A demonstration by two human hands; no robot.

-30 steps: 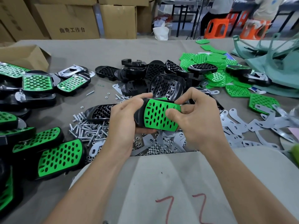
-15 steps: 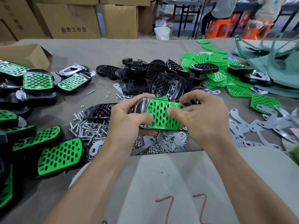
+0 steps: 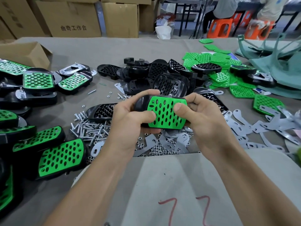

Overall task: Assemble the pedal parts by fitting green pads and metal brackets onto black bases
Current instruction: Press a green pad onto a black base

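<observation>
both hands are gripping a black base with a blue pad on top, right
No: the pad is green, not blue. The head view shows the left hand and right hand gripping a black base with the green pad on top.

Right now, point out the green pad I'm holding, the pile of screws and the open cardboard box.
green pad [image 3: 164,115], head view, centre of its perforated face.
pile of screws [image 3: 91,128], head view, heap's middle.
cardboard box [image 3: 24,53], head view, its side.

My worktop [image 3: 114,51]: grey cloth cover | cardboard boxes [image 3: 71,18] stacked behind its far edge | orange stools [image 3: 219,27], dark-legged tables [image 3: 182,17] beyond, right | white bag [image 3: 163,31] between.
</observation>
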